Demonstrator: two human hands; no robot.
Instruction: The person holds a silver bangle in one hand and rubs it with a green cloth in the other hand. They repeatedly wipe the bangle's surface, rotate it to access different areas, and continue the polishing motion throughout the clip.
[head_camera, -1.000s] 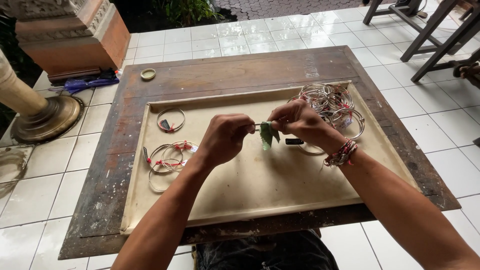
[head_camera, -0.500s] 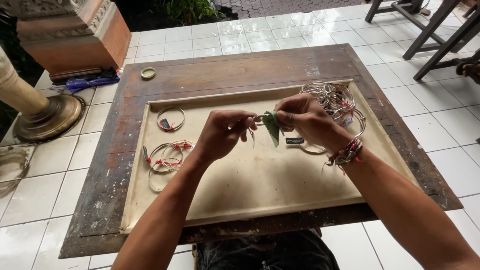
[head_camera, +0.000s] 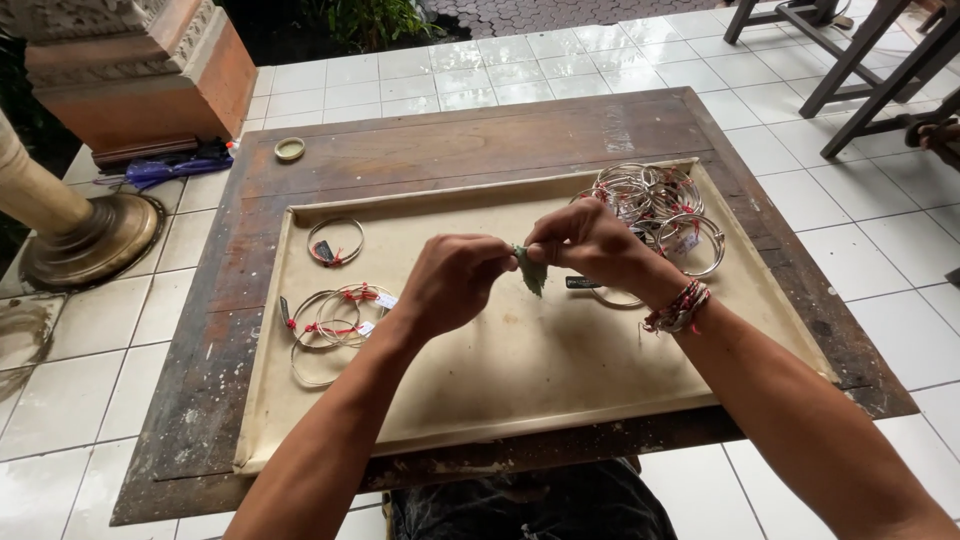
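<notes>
Over the beige tray, our left hand and right hand pinch a green piece, mid-assembly; next needs steady fingers.

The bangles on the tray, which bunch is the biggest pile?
The tangled heap of metal bangles at the tray's far right corner, behind the right hand. The left-side groups hold only a few rings.

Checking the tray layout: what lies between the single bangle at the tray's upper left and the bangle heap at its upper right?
Head view: only bare tray lies between single bangle and heap.
</notes>
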